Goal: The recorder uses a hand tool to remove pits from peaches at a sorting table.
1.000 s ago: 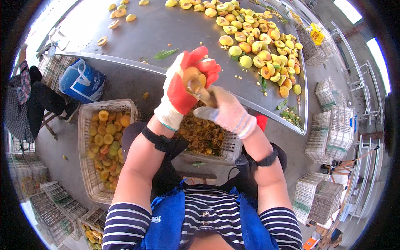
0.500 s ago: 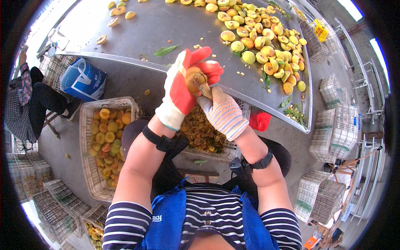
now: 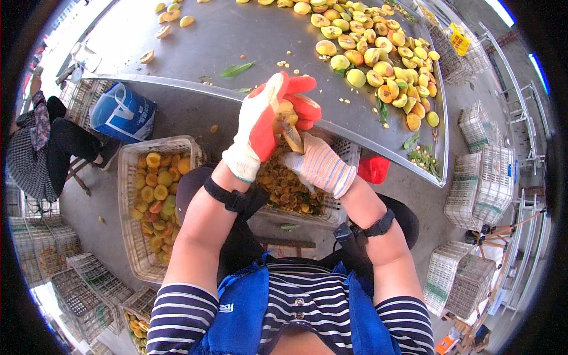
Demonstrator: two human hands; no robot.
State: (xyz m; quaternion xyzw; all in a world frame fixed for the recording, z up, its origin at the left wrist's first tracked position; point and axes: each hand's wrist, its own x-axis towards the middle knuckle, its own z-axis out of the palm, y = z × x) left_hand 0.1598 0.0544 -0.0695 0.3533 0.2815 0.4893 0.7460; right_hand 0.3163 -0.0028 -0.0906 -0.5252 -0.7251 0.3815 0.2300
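Note:
My left hand (image 3: 263,121), in a white glove with a red coated palm, is closed around a yellow peach half (image 3: 285,109) above the table's near edge. My right hand (image 3: 319,163), in a striped knit glove, grips a small tan-handled pitting tool (image 3: 293,138) against the fruit's lower side; the tool's tip is hard to make out. Beneath both hands stands a crate (image 3: 337,213) of brownish fruit scraps, partly hidden by my gloves. To its left, a white plastic crate (image 3: 125,207) holds many yellow peach halves (image 3: 155,192).
The metal table (image 3: 195,53) bears a heap of halved peaches (image 3: 384,65), leaves and scattered pits. A blue bucket (image 3: 123,112) stands at left beside a seated person (image 3: 44,142). Stacked crates (image 3: 482,186) line the right side. Something red (image 3: 373,169) sits under the table edge.
My right hand has dropped slightly and turned, and the tool now points differently at the fruit. My left hand has shifted a little right. The whole view has moved slightly.

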